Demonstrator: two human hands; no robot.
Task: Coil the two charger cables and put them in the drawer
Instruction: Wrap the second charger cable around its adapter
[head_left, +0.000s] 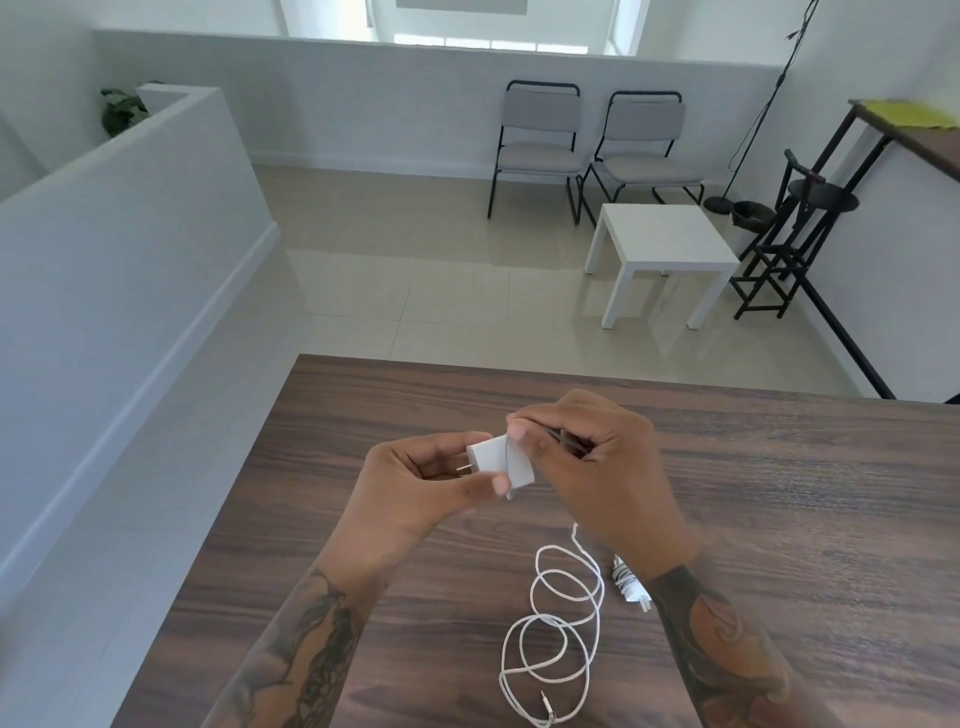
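Note:
My left hand (415, 486) holds a white charger plug (501, 460) above the wooden table (779, 493), prongs pointing left. My right hand (597, 467) pinches the cable against the plug's right end, fingers curled. That white cable (566, 623) trails down from the plug and lies in loose loops on the table near the front edge. A second white charger (628, 582), with its cable wound around it, lies beside my right wrist, partly hidden. No drawer is in view.
Beyond the table's far edge lies a tiled floor with a small white side table (660, 244), two grey chairs (587, 145) and a black stool (795, 228). A white partition wall (130, 218) runs along the left.

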